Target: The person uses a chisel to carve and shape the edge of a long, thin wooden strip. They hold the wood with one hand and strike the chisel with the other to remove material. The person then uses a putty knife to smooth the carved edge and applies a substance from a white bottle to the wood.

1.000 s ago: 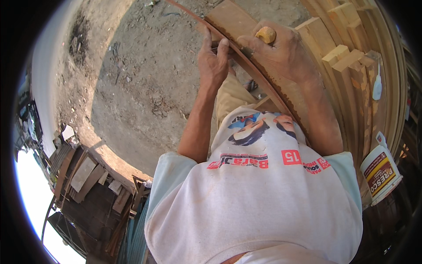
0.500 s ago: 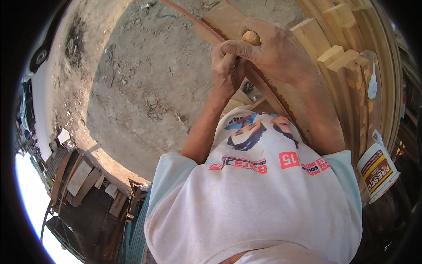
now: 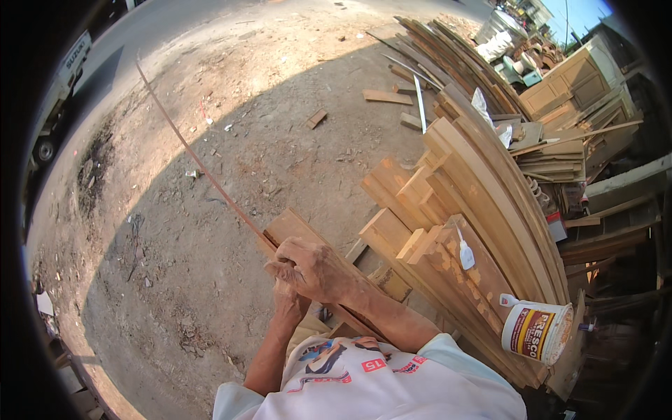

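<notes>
My right hand [image 3: 311,269] is closed in a fist over a wooden board [image 3: 297,227]. Half a second ago the rounded end of a wooden handle stuck out of this fist; now the fingers hide it. Just below and against it, my left hand [image 3: 288,299] is also closed, and what its fingers hold is hidden. Along the board's left edge lies a long thin reddish-brown wooden strip [image 3: 203,164], which reaches from under my hands far out to the upper left.
To the right lie stacked timber beams [image 3: 490,210]. On them are a small white bottle [image 3: 465,253] with a thin nozzle and a white bucket [image 3: 537,330] with a coloured label. Loose offcuts [image 3: 387,96] lie on the dirt ground. A vehicle [image 3: 59,105] stands at the far left.
The view has tilted up and swung, bringing the strip's far end and more timber into sight. Both hands stay together at the board. The rounded handle end no longer shows.
</notes>
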Tool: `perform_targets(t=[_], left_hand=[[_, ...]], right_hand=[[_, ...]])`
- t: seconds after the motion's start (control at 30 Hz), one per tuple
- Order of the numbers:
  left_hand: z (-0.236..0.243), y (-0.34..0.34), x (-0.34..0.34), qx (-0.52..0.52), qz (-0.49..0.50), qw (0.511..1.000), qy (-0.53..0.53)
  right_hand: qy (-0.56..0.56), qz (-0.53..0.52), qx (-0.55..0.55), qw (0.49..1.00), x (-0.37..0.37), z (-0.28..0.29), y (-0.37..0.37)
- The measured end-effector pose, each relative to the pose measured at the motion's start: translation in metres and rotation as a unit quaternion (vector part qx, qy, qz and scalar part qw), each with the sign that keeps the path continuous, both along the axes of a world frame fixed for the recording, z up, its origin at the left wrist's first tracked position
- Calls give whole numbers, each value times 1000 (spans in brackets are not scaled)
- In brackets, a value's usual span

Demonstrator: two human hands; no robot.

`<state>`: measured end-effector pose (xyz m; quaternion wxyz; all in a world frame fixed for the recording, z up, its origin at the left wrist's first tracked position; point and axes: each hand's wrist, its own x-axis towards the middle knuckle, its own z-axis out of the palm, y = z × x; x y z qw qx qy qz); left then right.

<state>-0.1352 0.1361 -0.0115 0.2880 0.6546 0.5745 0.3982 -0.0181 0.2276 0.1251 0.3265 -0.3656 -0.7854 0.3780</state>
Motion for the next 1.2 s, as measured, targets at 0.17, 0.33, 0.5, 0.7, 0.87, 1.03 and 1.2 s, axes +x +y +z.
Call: perform_targets(t=[0.17,0.33,0.5,0.7,0.87,1.03,1.2], left_hand=[[-19,-5,-3,20,-20,999,21],[-45,-4,-9,67,-39,997,-3],[-44,-7,-7,62,-30,998,-2],[-8,1,-12,128,-75,989,8],[-26,-5,-17,121,-97,988,17],[-33,-3,-16,125,-101,987,13],[-56,1,-17,128,-129,983,18]], right_hand=[[22,-33,12,999,-5,-16,-19],[69,-47,-41,996,-5,-18,-26],[35,-39,-46,998,-2,-17,-29],[-6,-10,16,1000,-5,19,-27],[-137,-9,60,989,-11,6,-20],[-103,-1,128,986,-5,76,-15],[-225,21,-79,971,-9,19,-10]])
